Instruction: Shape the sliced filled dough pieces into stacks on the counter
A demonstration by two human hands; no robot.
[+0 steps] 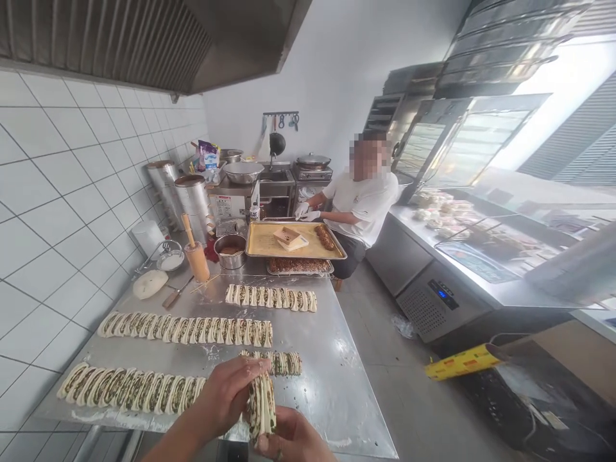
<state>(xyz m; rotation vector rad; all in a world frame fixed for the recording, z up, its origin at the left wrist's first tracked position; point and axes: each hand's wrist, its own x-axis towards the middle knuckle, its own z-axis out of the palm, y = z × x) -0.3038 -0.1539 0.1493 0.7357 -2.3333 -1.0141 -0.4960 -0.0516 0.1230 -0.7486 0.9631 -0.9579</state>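
In the head view, the left hand point(227, 393) is curling around the top of a strip of filled dough point(262, 407), while the right hand point(287, 437) is pinching its lower end, so both hands are nearly closed on it. The strip is hanging upright over a steel table point(317, 410). Rows of dough pieces point(185, 330) are lying on the table nearby. Farther along, a co-worker point(360, 205) wearing gloves is working over a baking tray point(296, 239).
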